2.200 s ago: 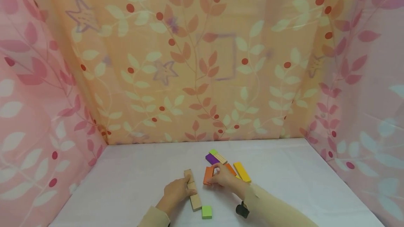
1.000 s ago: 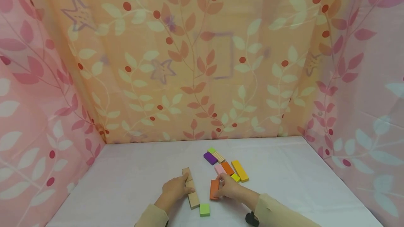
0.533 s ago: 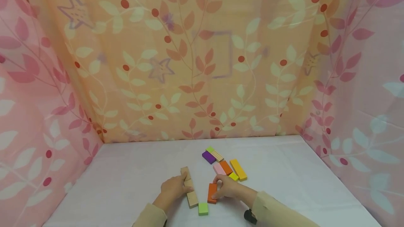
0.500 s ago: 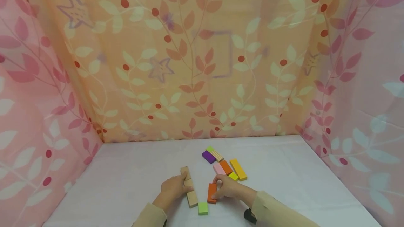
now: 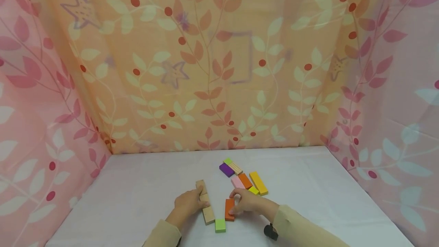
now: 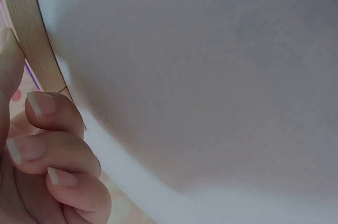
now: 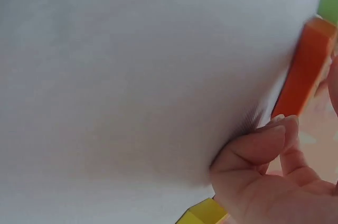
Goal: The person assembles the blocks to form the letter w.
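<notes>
A row of plain wooden blocks [image 5: 208, 215] lies end to end on the table. My left hand [image 5: 187, 204] pinches the middle one, fingers on its left side and thumb on its right. In the left wrist view the thumb touches a wooden block [image 6: 33, 28] and the other fingers are curled. An orange block [image 5: 229, 209] lies to the right of this row; my right hand [image 5: 247, 202] holds it, thumb at its right side and index finger at its far end. A light green block [image 5: 220, 225] sits between the two at the near end, with its left edge by the wooden row.
Behind the right hand lie a pink block [image 5: 237, 182], another orange block [image 5: 245, 181], a small yellow block [image 5: 253, 190] and a long yellow block [image 5: 258, 183]. Farther back are a purple block [image 5: 226, 169], a striped block [image 5: 236, 168] and a green block [image 5: 228, 161].
My right hand has brought the orange block from beside the pink block toward the near green one, then slightly left. The left hand keeps its hold on the wooden row.
</notes>
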Action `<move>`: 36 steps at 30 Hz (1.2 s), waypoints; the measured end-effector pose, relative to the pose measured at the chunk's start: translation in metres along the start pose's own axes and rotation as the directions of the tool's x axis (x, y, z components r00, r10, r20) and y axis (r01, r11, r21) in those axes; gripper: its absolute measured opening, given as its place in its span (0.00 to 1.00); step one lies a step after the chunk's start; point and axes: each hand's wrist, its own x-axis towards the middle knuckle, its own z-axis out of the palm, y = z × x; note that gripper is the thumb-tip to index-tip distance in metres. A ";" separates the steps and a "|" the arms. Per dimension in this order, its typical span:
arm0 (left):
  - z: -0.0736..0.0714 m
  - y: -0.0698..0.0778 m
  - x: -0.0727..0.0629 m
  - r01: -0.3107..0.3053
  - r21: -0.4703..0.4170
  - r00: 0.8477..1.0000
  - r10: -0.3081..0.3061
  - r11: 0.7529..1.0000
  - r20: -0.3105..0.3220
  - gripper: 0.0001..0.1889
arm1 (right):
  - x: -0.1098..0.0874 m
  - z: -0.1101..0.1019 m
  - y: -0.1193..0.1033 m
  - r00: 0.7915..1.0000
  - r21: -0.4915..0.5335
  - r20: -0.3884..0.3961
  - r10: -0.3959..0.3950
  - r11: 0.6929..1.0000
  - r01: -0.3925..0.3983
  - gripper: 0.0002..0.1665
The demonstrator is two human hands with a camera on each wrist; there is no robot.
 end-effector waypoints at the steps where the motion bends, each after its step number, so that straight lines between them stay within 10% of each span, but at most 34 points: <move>1: 0.000 0.000 0.000 0.001 -0.004 1.000 -0.001 1.000 0.003 0.39 | 0.000 -0.001 0.000 1.000 0.004 -0.007 0.001 1.000 -0.001 0.21; 16: 0.000 0.000 0.000 0.011 -0.026 1.000 -0.011 1.000 0.004 0.39 | 0.021 0.006 -0.005 0.972 0.259 -0.191 0.134 0.962 -0.082 0.27; 36: 0.003 -0.002 0.002 0.009 -0.049 1.000 -0.009 0.999 0.009 0.38 | 0.065 -0.021 -0.011 0.904 0.062 -0.413 0.110 0.994 -0.092 0.24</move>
